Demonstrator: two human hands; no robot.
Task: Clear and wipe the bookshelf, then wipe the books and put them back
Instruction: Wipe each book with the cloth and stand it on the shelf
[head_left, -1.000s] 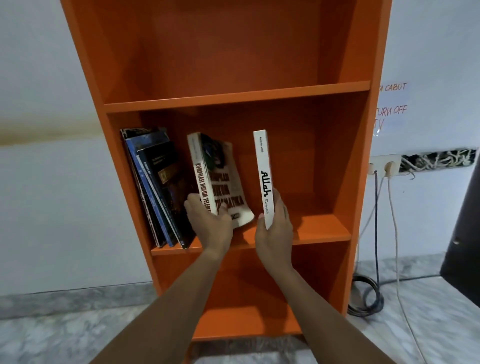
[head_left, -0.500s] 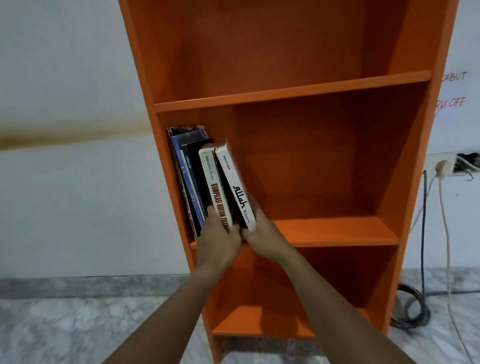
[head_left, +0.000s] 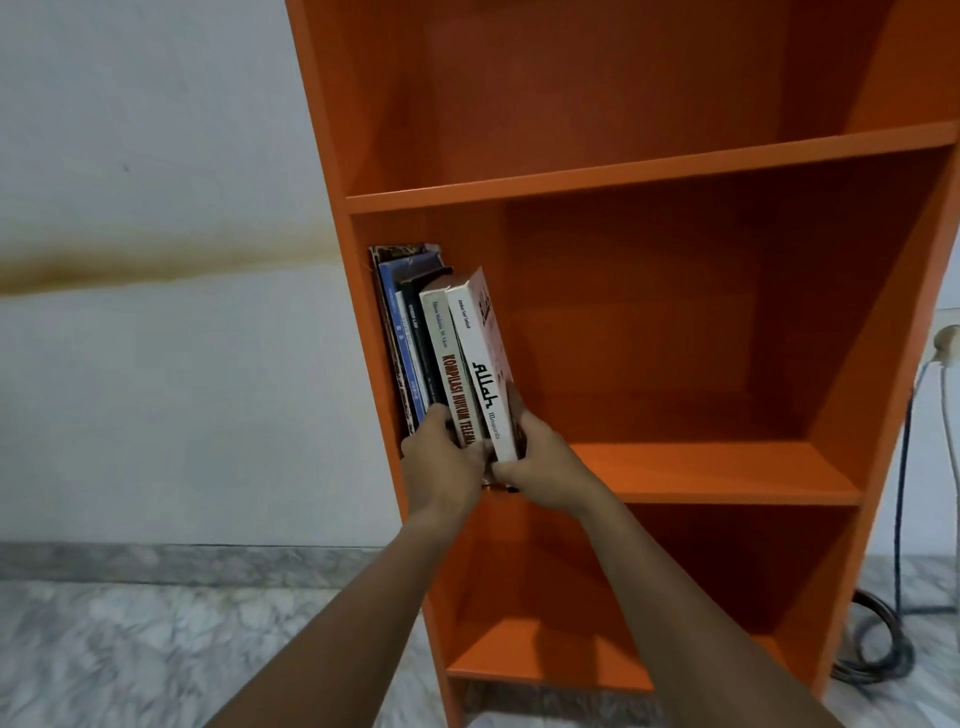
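A: Where do the books sit, and what are the hands doing with them?

B: The row of books (head_left: 415, 338) stands on the middle shelf (head_left: 717, 473) of the orange bookshelf (head_left: 649, 171), packed against its left wall and leaning a little to the left. The left hand (head_left: 441, 462) is closed around the lower front edges of the row, near the cream book with red lettering (head_left: 451, 364). The right hand (head_left: 540, 462) grips the bottom of the white paperback (head_left: 483, 364), fingers along its outer cover, thumb in front.

A: So how should the person handle this step well?

B: Squeeze the stack from both sides as one block — otherwise the thin dark volumes in the middle could slip. Whether the row is being gathered for lifting out or squared up after going back, they cannot tell from this alone; either way, keeping the bottoms level on the shelf board should stop the leaning ones from fanning.

A: And the surroundings?

B: The rest of that shelf is bare, as are the shelves above and below. The unit stands on a grey marbled floor (head_left: 156, 649) against a white wall (head_left: 156, 389) with a brown stain band — cables (head_left: 878, 649) coil on the floor at the right.
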